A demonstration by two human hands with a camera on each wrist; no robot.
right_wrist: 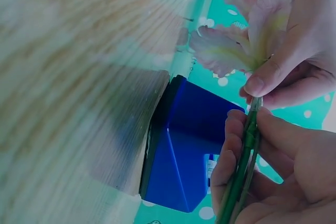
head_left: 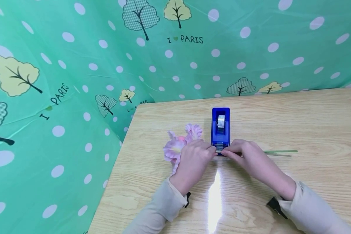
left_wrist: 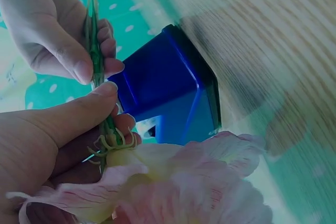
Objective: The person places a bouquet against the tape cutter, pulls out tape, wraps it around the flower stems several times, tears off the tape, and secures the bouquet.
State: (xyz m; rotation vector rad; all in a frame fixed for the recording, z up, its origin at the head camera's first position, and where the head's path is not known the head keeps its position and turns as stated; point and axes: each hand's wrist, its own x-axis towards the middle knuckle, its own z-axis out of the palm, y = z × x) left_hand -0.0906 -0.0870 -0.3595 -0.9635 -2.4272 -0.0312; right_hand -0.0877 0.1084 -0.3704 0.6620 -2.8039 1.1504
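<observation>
The left hand (head_left: 194, 159) and right hand (head_left: 253, 159) pinch green stems (right_wrist: 239, 182) between their fingers (right_wrist: 235, 127), with the flowers (head_left: 172, 150) just beside the left.

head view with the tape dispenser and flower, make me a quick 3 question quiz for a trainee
1. Which colour is the tape dispenser: (a) red, (b) blue, (c) yellow?
2. True or false: the left hand is nearer the flower petals than the right hand is.
3. Fill in: the green stem sticks out past the ___ hand.

Key: 1 b; 2 true; 3 right
</observation>
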